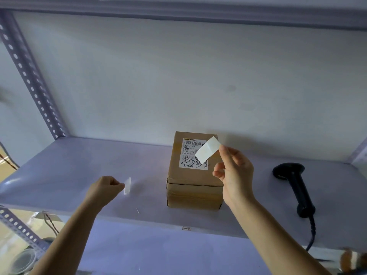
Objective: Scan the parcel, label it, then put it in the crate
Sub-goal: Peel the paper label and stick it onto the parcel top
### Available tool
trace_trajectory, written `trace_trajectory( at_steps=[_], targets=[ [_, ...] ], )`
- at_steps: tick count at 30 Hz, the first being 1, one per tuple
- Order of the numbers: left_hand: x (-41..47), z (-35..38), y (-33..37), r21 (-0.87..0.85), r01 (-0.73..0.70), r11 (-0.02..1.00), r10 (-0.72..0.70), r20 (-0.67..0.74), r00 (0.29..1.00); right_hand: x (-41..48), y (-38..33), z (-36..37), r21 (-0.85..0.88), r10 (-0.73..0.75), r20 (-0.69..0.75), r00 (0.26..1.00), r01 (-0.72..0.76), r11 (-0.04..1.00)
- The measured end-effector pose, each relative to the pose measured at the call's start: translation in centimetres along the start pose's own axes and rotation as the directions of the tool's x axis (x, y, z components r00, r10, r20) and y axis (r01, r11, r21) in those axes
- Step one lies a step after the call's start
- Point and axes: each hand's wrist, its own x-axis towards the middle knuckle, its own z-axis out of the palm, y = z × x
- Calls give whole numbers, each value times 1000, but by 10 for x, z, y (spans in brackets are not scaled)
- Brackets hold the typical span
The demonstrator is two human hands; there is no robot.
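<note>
The parcel [195, 171] is sitting on the shelf [79, 165], back near the wall, with open shelf stretching away to its left. The right hand [234, 173] is pinching a blank white label [208, 149] just above the parcel's top. Left of the parcel, the left hand [105, 188] is closing on a small clear strip [127, 185]. A scanner [294, 187] is lying to the parcel's right, its cord dropping over the shelf's front edge.

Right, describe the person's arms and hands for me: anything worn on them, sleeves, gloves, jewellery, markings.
Both arms are bare from the hands to the bottom edge of the picture: no sleeves in view. The left hand and the right hand wear no gloves. No rings, watch, bracelet or markings show on the fingers or wrists that are visible.
</note>
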Motion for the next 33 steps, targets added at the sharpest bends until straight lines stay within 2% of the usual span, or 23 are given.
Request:
trace_trajectory(
  at_steps=[3,5,7,9,11,13,14,15,18,24,29,33],
  targets=[
    [-6,-5,5,76,-5,997,11,-81,997,-1,1,-1,-10,-2,-1,1000,2,1000],
    [-15,-12,19,41,-41,998,48,-170,984,-2,1,-1,-24,-17,-1,1000,17,1000],
    [-31,-23,47,-79,-180,980,151,-283,947,-1,1,-1,-49,-55,8,998,55,997],
    [-55,-34,86,-219,-381,898,297,-339,893,-1,2,0,-79,-126,14,992,126,989],
    [-81,-41,125,-384,-509,771,452,-233,861,-2,3,0,-153,-249,28,968,250,956],
    [-105,-39,157,-556,-499,665,587,-25,809,-5,3,1,-291,-407,55,912,405,867],
    [-113,-35,168,-595,-474,649,614,41,788,-6,3,2,-355,-493,72,867,484,799],
    [-117,-30,176,-595,-468,653,612,50,790,-8,2,3,-400,-575,98,812,561,724],
    [-123,-14,189,-500,-498,709,541,-68,839,-11,3,4,-438,-722,174,670,709,552],
    [-128,1,193,-673,-343,656,467,5,884,-10,8,0,-527,-805,287,519,787,320],
    [-125,7,188,-745,-272,609,428,20,903,-11,10,0,-586,-818,350,457,788,190],
    [-116,8,183,-736,-268,621,400,4,916,-10,9,-4,-572,-766,440,469,804,164]
  ],
)
